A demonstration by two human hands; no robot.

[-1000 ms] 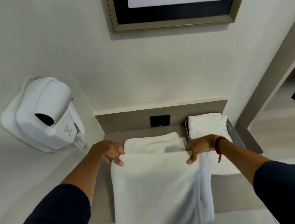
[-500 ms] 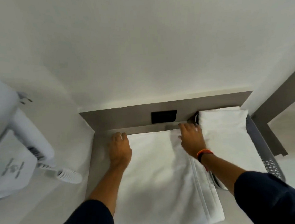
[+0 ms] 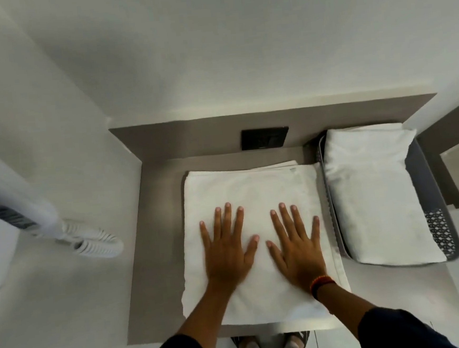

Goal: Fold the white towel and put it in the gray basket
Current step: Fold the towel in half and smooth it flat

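A white towel [image 3: 251, 188] lies folded flat on the grey-brown counter [image 3: 159, 234], its layered edges at the far side. My left hand [image 3: 226, 248] and my right hand [image 3: 297, 245] rest palm down on its middle, side by side, fingers spread and holding nothing. A red-and-black band circles my right wrist. The gray basket [image 3: 434, 212] stands touching the towel's right edge, and another folded white towel [image 3: 375, 195] fills it.
A white wall-mounted hair dryer with a coiled cord [image 3: 90, 239] hangs at the left. A black socket plate [image 3: 264, 138] sits on the counter's back panel. White walls close in the left and far sides. My sandalled feet [image 3: 272, 346] show below the counter's front edge.
Both hands carried the towel's hanging front half up onto the counter, completing a fold, then slid back from the far edge to its middle and flattened out. The view tilted downward.
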